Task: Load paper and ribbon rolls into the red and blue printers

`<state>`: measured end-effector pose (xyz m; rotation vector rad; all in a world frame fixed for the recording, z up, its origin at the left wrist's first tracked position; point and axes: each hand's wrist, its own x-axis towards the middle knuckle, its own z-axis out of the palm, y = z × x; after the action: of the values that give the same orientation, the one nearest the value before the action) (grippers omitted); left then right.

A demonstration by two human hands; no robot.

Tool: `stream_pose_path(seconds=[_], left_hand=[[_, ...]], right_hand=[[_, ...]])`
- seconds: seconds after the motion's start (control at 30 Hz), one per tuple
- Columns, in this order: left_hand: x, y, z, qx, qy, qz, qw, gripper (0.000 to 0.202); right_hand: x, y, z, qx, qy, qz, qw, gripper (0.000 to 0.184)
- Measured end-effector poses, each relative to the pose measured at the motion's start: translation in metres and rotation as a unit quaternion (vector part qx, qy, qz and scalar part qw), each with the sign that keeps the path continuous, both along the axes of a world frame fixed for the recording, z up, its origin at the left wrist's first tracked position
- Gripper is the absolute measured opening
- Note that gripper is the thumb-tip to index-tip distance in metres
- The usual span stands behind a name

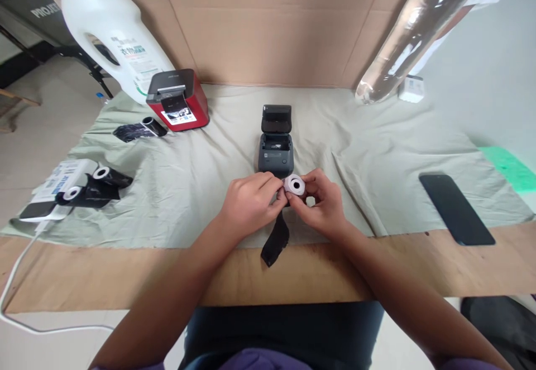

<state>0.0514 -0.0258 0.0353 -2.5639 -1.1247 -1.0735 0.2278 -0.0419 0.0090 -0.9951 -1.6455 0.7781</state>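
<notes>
Both hands meet at a small white paper roll [295, 185] with a dark hollow core, just in front of the small printer. My left hand [253, 200] pinches the roll's left edge. On the other side, the fingers of my right hand [320, 200] are wrapped round the roll. Below the hands a black strip [275, 240] hangs down toward the wooden edge; where its upper end goes is hidden by the fingers. The dark grey label printer [275, 155] stands behind the hands, its lid [276, 119] raised and its inner bay showing.
A red and black printer [196, 102] stands at the back left beside a large white bottle [104, 24]. Black ribbon rolls [100, 186] and a white box [71, 174] lie at left. At right are a phone [456, 208], a green sheet [508, 168] and a clear bottle [402, 41].
</notes>
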Motion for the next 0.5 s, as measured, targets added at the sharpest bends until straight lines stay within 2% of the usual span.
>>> stream_pose_path(seconds=[0.2, 0.5], left_hand=[[0.001, 0.0011, -0.0027, -0.009, -0.005, 0.015, 1.0, 0.017], [-0.0028, 0.0021, 0.0009, -0.059, -0.05, -0.023, 0.997, 0.006]], right_hand=[[-0.0012, -0.001, 0.0004, -0.011, -0.006, -0.023, 1.0, 0.022], [-0.0031, -0.0013, -0.0003, -0.036, 0.042, -0.028, 0.998, 0.024]])
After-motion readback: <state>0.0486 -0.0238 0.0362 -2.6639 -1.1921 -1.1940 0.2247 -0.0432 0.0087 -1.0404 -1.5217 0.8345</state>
